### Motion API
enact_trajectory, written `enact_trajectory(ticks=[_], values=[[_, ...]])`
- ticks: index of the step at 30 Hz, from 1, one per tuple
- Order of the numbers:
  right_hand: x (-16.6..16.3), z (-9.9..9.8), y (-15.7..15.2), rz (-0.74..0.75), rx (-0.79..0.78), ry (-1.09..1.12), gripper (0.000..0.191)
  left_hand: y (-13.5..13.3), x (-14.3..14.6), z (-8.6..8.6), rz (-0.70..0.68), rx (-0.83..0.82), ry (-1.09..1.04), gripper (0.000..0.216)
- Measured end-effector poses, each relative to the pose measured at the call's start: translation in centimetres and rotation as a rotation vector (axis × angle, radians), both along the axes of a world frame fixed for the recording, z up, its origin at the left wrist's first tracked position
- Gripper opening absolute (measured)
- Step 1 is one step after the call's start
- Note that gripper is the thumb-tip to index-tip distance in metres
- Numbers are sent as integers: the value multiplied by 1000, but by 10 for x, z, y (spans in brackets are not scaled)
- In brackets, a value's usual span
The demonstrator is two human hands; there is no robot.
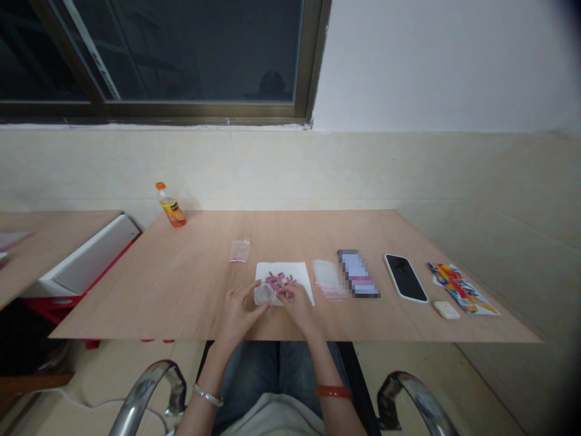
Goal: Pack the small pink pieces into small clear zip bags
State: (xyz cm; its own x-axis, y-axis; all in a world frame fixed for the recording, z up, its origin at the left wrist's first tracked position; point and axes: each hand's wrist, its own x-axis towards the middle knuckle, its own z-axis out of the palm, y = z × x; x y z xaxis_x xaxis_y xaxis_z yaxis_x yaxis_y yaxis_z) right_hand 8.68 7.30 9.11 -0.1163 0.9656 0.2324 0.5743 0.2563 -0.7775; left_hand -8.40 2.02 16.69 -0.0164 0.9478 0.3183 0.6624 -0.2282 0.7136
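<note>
My left hand point(236, 309) curls around a small clear round cup point(262, 295), with the thumb and fingers at its sides. A loose heap of small pink and dark bead-like pieces point(278, 280) lies on a white sheet of paper point(307, 282) beyond the cup. At the near edge of the heap is my right hand point(297, 306), its fingertips pinched together close to the cup's right side. Whatever sits between those fingertips is too small to make out.
Right of the paper lie a stack of clear plastic bags point(327, 274), a phone with a blurred screen point(358, 274), a white-edged phone point(405, 277), a white case point(446, 310) and a colourful packet point(465, 290). A small clear bag point(239, 251) and an orange-capped bottle point(172, 207) stand farther left.
</note>
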Motion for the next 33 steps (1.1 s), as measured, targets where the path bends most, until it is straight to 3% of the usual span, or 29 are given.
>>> enact_trajectory(ticks=[4,8,13,18,27,33], values=[[1,31,-6,-40,64,219,16,0,2,1,-15,-48,0,41],[-1,71,-15,37,95,300,16,1,3,-1,-47,-65,-16,40],[-3,88,-20,187,66,247,15,2,4,0,-89,-43,-58,40],[5,78,-11,69,35,227,17,2,5,6,-54,-57,-10,39],[3,19,5,-4,-9,-94,11,3,2,2,-35,-60,-6,41],[1,-1,8,-41,-31,-144,14,4,-1,0,-30,-104,-5,43]])
